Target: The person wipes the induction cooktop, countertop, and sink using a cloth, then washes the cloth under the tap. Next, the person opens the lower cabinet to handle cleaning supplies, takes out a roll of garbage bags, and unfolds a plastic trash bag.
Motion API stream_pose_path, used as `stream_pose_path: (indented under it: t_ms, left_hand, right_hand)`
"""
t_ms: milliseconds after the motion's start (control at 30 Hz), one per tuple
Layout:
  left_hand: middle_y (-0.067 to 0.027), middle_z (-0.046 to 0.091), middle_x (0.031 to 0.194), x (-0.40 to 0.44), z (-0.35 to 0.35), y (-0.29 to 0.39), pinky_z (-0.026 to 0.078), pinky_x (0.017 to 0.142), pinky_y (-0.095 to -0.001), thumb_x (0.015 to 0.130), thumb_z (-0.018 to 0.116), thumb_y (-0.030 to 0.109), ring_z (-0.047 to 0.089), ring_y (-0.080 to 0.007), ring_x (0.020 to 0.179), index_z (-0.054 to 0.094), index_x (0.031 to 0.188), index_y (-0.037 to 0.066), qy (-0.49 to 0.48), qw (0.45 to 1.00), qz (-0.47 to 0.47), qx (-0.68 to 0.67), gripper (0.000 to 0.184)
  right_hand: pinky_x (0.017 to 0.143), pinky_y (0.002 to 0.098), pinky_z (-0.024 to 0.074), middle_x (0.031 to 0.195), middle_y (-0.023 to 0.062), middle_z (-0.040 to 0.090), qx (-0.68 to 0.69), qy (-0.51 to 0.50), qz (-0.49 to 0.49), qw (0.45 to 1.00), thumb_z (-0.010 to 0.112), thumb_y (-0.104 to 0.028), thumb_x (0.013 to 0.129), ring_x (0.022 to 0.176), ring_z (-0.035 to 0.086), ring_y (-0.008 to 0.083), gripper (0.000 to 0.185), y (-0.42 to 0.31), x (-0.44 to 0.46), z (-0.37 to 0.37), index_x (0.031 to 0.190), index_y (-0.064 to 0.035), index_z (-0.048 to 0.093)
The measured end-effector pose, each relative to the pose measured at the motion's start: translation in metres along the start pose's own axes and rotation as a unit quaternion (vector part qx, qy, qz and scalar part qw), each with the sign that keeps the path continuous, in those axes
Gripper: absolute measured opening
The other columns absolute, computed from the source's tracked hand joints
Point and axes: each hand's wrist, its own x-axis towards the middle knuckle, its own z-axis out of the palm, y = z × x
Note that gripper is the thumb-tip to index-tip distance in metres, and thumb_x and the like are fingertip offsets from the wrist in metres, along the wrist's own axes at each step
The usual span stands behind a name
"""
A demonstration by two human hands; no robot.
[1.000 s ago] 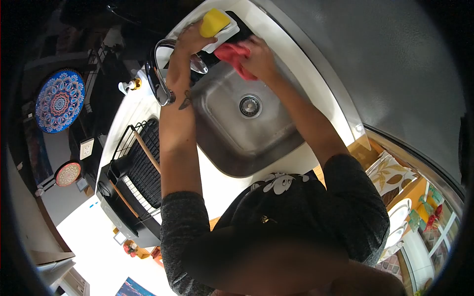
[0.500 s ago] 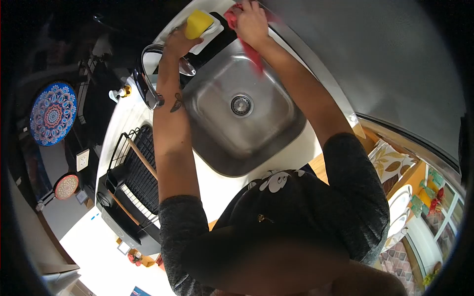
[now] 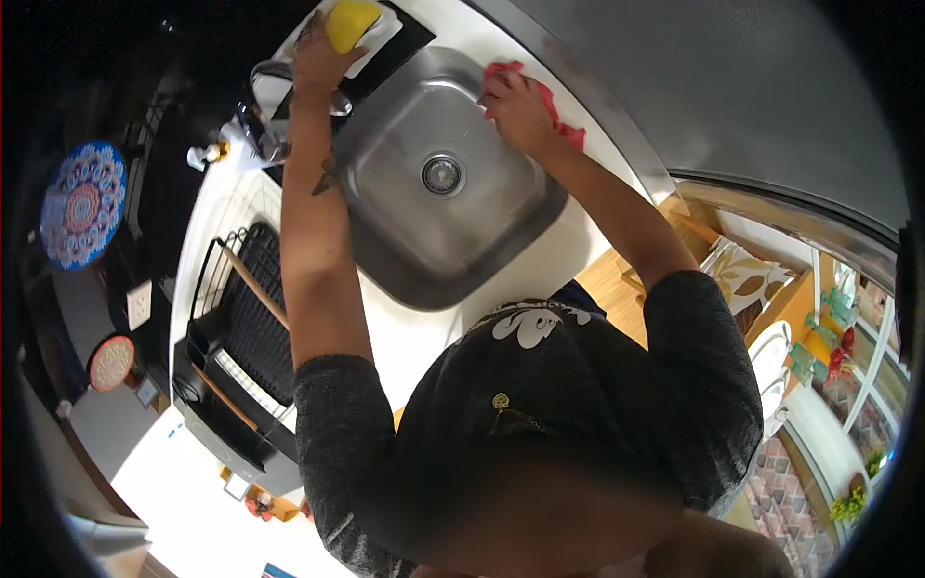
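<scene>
My left hand (image 3: 320, 69) is at the sink's far left corner, fingers wrapped round a white sponge holder (image 3: 383, 37). A yellow sponge (image 3: 353, 24) sits on that holder, close to my thumb. My right hand (image 3: 520, 108) presses a red cloth (image 3: 570, 132) onto the sink's right rim, with the cloth bunched beneath the fingers and trailing out on the right. Between my arms lies the stainless steel sink (image 3: 424, 246), its round drain (image 3: 442, 174) in the middle.
A chrome faucet (image 3: 262, 135) arches beside my left forearm. Left of the sink, a black dish rack (image 3: 255, 313) stands on the white counter (image 3: 409, 352). A grey appliance surface (image 3: 713, 87) borders the right side.
My right hand has moved the red cloth from the far end of the counter down along the sink's right rim. My left hand still holds the sponge holder. The whole view has shifted slightly.
</scene>
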Motion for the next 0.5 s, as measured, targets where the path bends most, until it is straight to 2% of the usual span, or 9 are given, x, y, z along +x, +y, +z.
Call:
stream_pose_path:
  t_ms: [67, 100, 167, 233, 300, 333, 400, 467, 500]
  left_hand:
    - [-0.0223, 0.048, 0.122, -0.019, -0.02, 0.032, 0.038, 0.096, -0.0395, 0.071, 0.069, 0.043, 0.047, -0.0341, 0.113, 0.04, 0.126, -0.001, 0.16, 0.982, 0.089, 0.051, 0.076]
    - [-0.0202, 0.054, 0.113, -0.039, -0.032, 0.049, 0.041, 0.09, -0.0386, 0.073, 0.069, 0.03, 0.049, -0.0356, 0.107, 0.049, 0.116, 0.003, 0.212, 0.974, 0.079, 0.009, 0.056]
    - [-0.0138, 0.057, 0.106, -0.089, -0.052, 0.067, 0.042, 0.086, -0.0324, 0.08, 0.065, 0.026, 0.056, -0.0242, 0.097, 0.048, 0.118, 0.0, 0.15, 0.98, -0.06, -0.115, 0.049]
    - [-0.0133, 0.057, 0.104, -0.143, -0.043, 0.067, 0.041, 0.087, -0.0294, 0.083, 0.055, 0.007, 0.055, -0.0207, 0.098, 0.052, 0.11, 0.0, 0.199, 0.882, -0.182, -0.387, 0.028]
    - [-0.0086, 0.058, 0.103, -0.202, -0.022, 0.052, 0.041, 0.087, -0.0254, 0.085, 0.049, 0.001, 0.055, -0.0141, 0.095, 0.052, 0.109, -0.001, 0.25, 0.82, -0.225, -0.462, 0.024]
    - [-0.0086, 0.058, 0.103, -0.231, -0.019, 0.05, 0.041, 0.087, -0.0254, 0.085, 0.049, 0.001, 0.055, -0.0141, 0.095, 0.052, 0.109, -0.001, 0.261, 0.817, -0.238, -0.457, 0.024]
    - [-0.0067, 0.058, 0.102, -0.278, -0.021, 0.052, 0.041, 0.085, -0.0246, 0.085, 0.048, -0.002, 0.054, -0.0138, 0.095, 0.053, 0.108, 0.0, 0.19, 0.835, -0.296, -0.423, 0.024]
    - [-0.0067, 0.058, 0.102, -0.303, -0.038, 0.065, 0.041, 0.084, -0.0245, 0.085, 0.049, -0.003, 0.054, -0.0135, 0.094, 0.052, 0.109, 0.0, 0.16, 0.818, -0.347, -0.43, 0.025]
    - [-0.0068, 0.057, 0.102, -0.315, -0.043, 0.071, 0.042, 0.083, -0.0245, 0.084, 0.049, -0.003, 0.054, -0.0131, 0.093, 0.052, 0.11, 0.0, 0.123, 0.803, -0.383, -0.44, 0.026]
  right_hand:
    - [0.084, 0.037, 0.0429, 0.106, 0.0064, 0.058, 0.241, -0.045, 0.068, 0.967, 0.065, -0.012, 0.066, 0.101, 0.051, 0.0282, 0.022, -0.003, -0.003, -0.015, 0.087, -0.0089, 0.066]
    - [0.084, 0.037, 0.0429, 0.106, 0.0064, 0.058, 0.245, -0.044, 0.052, 0.967, 0.065, -0.012, 0.066, 0.101, 0.051, 0.0282, 0.022, -0.011, 0.0, -0.019, 0.087, -0.0089, 0.066]
    - [0.078, 0.0354, 0.0467, 0.091, 0.0116, 0.062, 0.457, 0.037, 0.082, 0.885, 0.065, -0.007, 0.063, 0.088, 0.058, 0.0302, 0.026, -0.028, 0.011, -0.023, 0.089, -0.0048, 0.064]
    - [0.075, 0.0372, 0.0475, 0.088, 0.0166, 0.062, 0.495, 0.075, 0.056, 0.864, 0.064, -0.011, 0.065, 0.082, 0.06, 0.033, 0.026, -0.05, 0.024, -0.021, 0.09, -0.0023, 0.063]
    - [0.08, 0.0334, 0.0453, 0.092, 0.0148, 0.061, 0.427, -0.184, 0.041, 0.884, 0.064, -0.015, 0.07, 0.088, 0.059, 0.0281, 0.029, -0.067, 0.036, -0.013, 0.097, -0.0029, 0.062]
    - [0.084, 0.0345, 0.0435, 0.101, 0.0161, 0.059, 0.455, -0.247, -0.043, 0.854, 0.065, -0.024, 0.074, 0.093, 0.057, 0.0293, 0.039, -0.075, 0.041, -0.012, 0.106, -0.0029, 0.058]
    - [0.087, 0.034, 0.0422, 0.112, 0.0152, 0.056, 0.393, -0.166, -0.112, 0.898, 0.066, -0.029, 0.074, 0.099, 0.056, 0.0273, 0.055, -0.093, 0.056, 0.007, 0.12, -0.004, 0.05]
    - [0.086, 0.0334, 0.0436, 0.118, 0.011, 0.054, 0.541, -0.175, 0.106, 0.816, 0.064, -0.03, 0.077, 0.099, 0.055, 0.0216, 0.068, -0.113, 0.093, 0.023, 0.132, -0.004, 0.033]
    - [0.083, 0.0341, 0.0447, 0.111, 0.0102, 0.056, 0.658, -0.166, 0.172, 0.714, 0.063, -0.032, 0.079, 0.096, 0.055, 0.021, 0.068, -0.113, 0.109, 0.025, 0.132, -0.003, 0.033]
